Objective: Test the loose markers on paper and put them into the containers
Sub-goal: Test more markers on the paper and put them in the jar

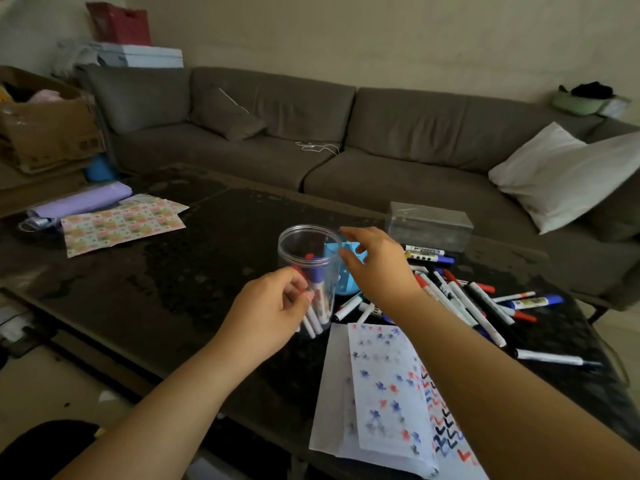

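Markers (464, 303) lie in a loose heap on the table (194, 271), right of the jar (309, 271) and beyond the paper (384, 393), which already carries rows of red, blue and dark test marks. Each marker looks light, stiff and smooth, so it should roll easily on the hard top and slip from a careless pinch; my judgement is that the mid-barrel is the best place to take one, clear of the cap, which might pull off. The jar is clear plastic, thin-walled and probably light enough to tip when a marker drops in, so it wants steadying low on its wall. It stands upright with several markers inside, caps up. The left hand (273, 306) is at the jar's near side with fingers curled against the wall; thumb and fingers seem to pinch something red at the jar's side, but I cannot tell whether that is a marker outside or one seen through the plastic. The right hand (377, 265) reaches over a blue holder (341, 268) just behind the jar, fingers loosely spread and bent, thumb near the jar's rim, holding nothing that shows. A clear box (429, 225) sits farther back. Both forearms stretch forward from the bottom edge.
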